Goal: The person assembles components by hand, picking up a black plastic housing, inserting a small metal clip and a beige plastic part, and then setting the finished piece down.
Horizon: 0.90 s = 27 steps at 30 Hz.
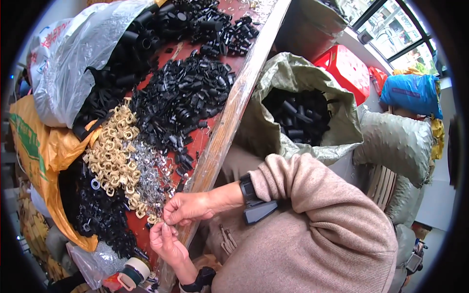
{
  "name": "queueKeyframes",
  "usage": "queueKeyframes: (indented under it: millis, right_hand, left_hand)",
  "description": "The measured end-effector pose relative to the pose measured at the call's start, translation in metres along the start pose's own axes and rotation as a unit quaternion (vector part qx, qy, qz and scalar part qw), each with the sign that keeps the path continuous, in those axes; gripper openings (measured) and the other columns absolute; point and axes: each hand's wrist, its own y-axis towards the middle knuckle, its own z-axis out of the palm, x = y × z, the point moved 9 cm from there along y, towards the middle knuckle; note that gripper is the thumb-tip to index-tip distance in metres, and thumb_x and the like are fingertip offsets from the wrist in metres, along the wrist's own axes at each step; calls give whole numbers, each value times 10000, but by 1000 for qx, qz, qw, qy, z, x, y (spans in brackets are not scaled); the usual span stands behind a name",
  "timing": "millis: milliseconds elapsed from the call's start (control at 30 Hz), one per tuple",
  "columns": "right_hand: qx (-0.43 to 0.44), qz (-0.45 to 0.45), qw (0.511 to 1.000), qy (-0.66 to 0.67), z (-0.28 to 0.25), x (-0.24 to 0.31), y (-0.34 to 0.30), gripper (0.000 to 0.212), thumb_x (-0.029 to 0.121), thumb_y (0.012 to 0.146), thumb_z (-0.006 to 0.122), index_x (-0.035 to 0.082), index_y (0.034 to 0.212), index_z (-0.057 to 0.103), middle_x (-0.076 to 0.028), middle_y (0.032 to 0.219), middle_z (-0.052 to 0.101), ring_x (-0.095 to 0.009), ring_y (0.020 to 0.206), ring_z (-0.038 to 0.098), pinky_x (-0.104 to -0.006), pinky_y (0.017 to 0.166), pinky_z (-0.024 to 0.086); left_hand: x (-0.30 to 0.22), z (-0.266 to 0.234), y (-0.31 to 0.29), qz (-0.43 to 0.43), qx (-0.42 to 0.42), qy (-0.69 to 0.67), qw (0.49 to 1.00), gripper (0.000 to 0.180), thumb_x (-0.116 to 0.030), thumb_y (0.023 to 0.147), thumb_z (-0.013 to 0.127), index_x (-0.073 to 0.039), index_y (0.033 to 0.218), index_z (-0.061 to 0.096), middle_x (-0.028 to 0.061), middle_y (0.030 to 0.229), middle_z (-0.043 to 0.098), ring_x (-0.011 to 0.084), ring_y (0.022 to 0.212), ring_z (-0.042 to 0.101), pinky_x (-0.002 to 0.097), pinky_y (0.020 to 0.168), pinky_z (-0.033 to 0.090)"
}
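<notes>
My right hand and my left hand meet over the table's wooden edge, fingertips pinched together. Whatever they hold is too small and covered to make out. Just beyond the fingers lie beige plastic ring-shaped pieces, heaped loosely, with a few close to my fingertips. Beside them spreads a pile of small silver metal pieces. Farther up the red table is a heap of small black plastic parts. More black parts, some of them ring-shaped, fill the near left side by an orange bag.
A raised wooden edge runs along the table. An open woven sack of black tubular parts stands right of it. A silver-white bag, an orange bag and a tape roll sit leftward. A red crate is behind the sack.
</notes>
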Motion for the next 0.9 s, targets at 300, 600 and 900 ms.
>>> queueKeyframes:
  millis: [300, 600, 900]
  right_hand:
    - [-43, -267, 850, -453, 16, 52, -9, 128, 107, 686, 576, 0, 648, 516, -82, 565, 528, -185, 458, 467, -288, 443, 378]
    - [-59, -332, 799, -497, 20, 64, -10, 133, 98, 651, 583, -7, 641, 501, -105, 580, 518, -213, 533, 522, -317, 505, 408]
    - [-52, -147, 917, -366, -3, 33, 10, 158, 129, 724, 592, 5, 693, 499, -78, 613, 490, -150, 562, 508, -288, 517, 402]
  left_hand:
    - [15, -11, -1, -100, 1, -23, 995, 86, -80, 805, 537, -24, 848, 487, 17, 728, 516, 68, 586, 437, 168, 532, 356]
    - [15, -9, 3, -105, -10, -45, 993, 94, -94, 819, 518, -31, 871, 472, 19, 761, 510, 63, 592, 432, 165, 529, 354]
    - [18, -17, 12, -71, -24, -23, 997, 111, -124, 812, 541, -29, 830, 487, 19, 712, 498, 60, 560, 401, 164, 474, 304]
